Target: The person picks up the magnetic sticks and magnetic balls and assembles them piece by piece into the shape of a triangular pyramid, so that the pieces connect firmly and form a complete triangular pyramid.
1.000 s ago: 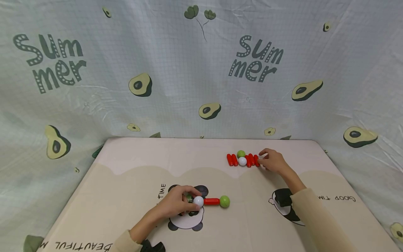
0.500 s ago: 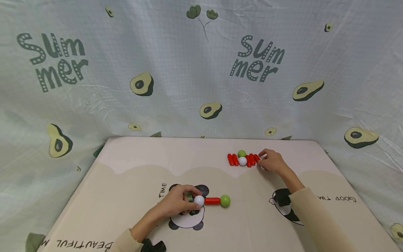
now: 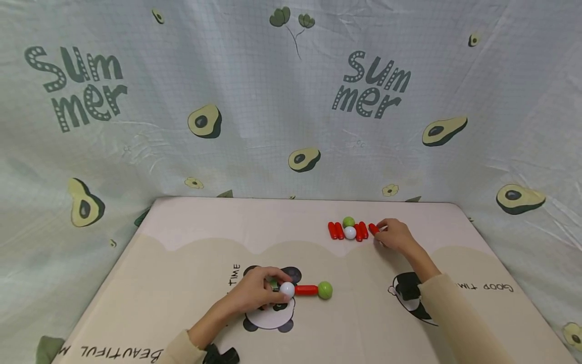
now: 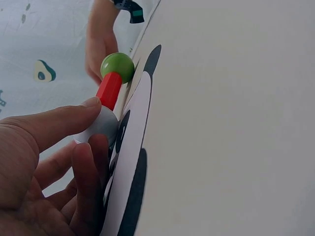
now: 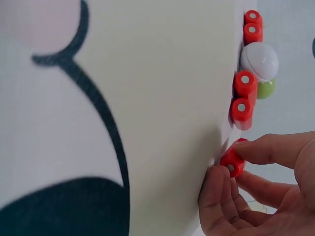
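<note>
In the head view my left hand (image 3: pixel 254 293) holds a white ball (image 3: pixel 287 289) between thumb and fingers. A red rod (image 3: pixel 306 290) joins that ball to a green ball (image 3: pixel 325 290), all in one line; the left wrist view shows the same rod (image 4: pixel 109 90). A bit of green shows behind the left fingers, mostly hidden. At the far side of the table, my right hand (image 3: pixel 394 235) pinches a single red rod (image 3: pixel 374 229) at the right end of a row. In the right wrist view this rod (image 5: pixel 233 160) is tilted, its pale round end showing.
Left of the right hand lie several red rods (image 3: pixel 336 231), a loose white ball (image 3: pixel 350 232) and a green ball (image 3: pixel 348 222). The table (image 3: pixel 182 283) has panda prints and lettering. A curtain (image 3: pixel 254 101) hangs behind the far edge. A black object (image 3: pixel 221 355) sits by the left sleeve.
The red rod in my right hand has shifted slightly right and tilted, parting from the other rods. My left hand and its joined pieces have stayed in place.
</note>
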